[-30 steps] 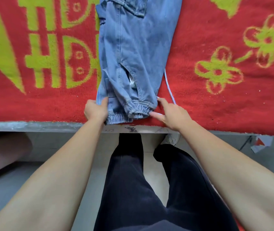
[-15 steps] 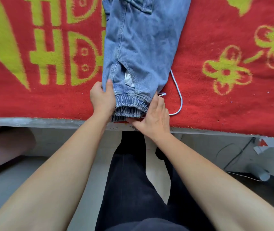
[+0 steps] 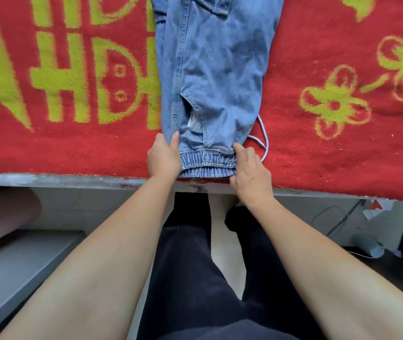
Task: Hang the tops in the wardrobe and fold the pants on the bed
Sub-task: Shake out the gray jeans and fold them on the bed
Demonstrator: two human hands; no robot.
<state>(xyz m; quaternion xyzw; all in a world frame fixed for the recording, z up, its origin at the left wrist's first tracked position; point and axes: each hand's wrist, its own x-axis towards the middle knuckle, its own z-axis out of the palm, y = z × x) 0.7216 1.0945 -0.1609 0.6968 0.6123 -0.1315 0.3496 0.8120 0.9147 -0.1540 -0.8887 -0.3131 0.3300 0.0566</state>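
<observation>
Here, a red fleecy blanket (image 3: 73,153) w/ yellow-green motifs covers the bed, whose grey edge (image 3: 48,179) runs along the front. The left hand (image 3: 163,157) grips the left end of the gathered elastic band (image 3: 208,163), thumb straight on top of the denim, other fingers curled round the edge. The blue jeans (image 3: 215,77) lie flat on the blanket, long and narrow, running away from the person. They are washed denim w/ stitched seams and a slit pocket showing white lining. The right hand (image 3: 250,174) pinches the band's right end, fingers bent, knuckles up. A pale blue cord (image 3: 264,143) loops on the blanket just beside it. Vs. 0.5 s ago, the right hand has shifted from mid-band to the right corner; the left hand is approx. where it was.
</observation>
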